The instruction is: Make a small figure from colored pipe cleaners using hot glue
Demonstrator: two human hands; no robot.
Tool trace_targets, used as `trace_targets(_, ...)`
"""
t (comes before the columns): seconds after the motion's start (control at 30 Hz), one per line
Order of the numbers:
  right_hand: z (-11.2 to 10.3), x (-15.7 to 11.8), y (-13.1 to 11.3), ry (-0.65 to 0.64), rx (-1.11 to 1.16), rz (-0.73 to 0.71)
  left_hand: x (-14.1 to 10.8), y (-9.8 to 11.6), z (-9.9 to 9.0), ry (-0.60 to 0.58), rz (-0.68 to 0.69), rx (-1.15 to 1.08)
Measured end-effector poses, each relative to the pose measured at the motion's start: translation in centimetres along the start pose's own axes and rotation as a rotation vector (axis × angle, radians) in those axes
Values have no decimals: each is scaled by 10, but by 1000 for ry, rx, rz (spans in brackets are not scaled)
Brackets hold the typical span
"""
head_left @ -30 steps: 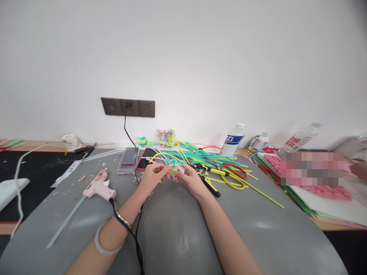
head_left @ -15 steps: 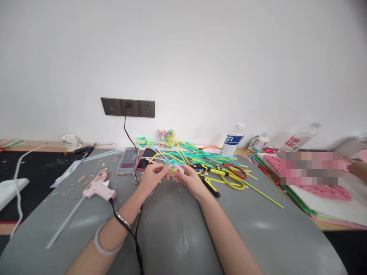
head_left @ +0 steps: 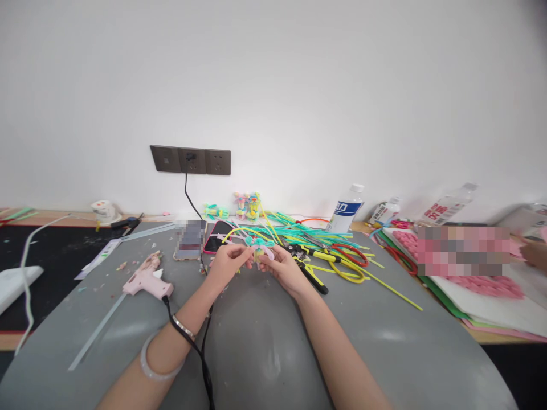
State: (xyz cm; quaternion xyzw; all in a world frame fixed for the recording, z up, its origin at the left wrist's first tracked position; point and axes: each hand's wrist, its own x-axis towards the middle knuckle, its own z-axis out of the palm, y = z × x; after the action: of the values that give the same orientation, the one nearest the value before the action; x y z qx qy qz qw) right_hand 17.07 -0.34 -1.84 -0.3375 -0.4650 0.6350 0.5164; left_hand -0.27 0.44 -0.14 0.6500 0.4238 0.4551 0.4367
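Note:
A small pipe-cleaner figure (head_left: 258, 248) in teal, yellow and lilac is held between both hands near the middle of the grey table (head_left: 256, 353). My left hand (head_left: 229, 263) pinches it from the left, with thumb and fingers closed. From the right, my right hand (head_left: 281, 266) grips it, the thumb over its lower part. The fingers hide much of its body. Behind the hands lie teal and yellow pipe cleaners (head_left: 294, 228). Pliers with yellow and black handles (head_left: 314, 279) rest just right of my right hand.
A pink glue gun (head_left: 147, 282) with a black cord and a phone (head_left: 190, 240) lie left. Finished figures (head_left: 247, 206) stand by the wall. A bottle (head_left: 345, 209), red-handled scissors (head_left: 354, 254) and pink braided material (head_left: 487, 286) are right. Another person's hand (head_left: 532, 250) shows at the right edge.

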Motion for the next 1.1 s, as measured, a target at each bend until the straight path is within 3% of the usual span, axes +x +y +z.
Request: trace_targets(1.1, -2, 1, 2, -2, -1, -20, 1, -5, 0, -11, 27, 0)
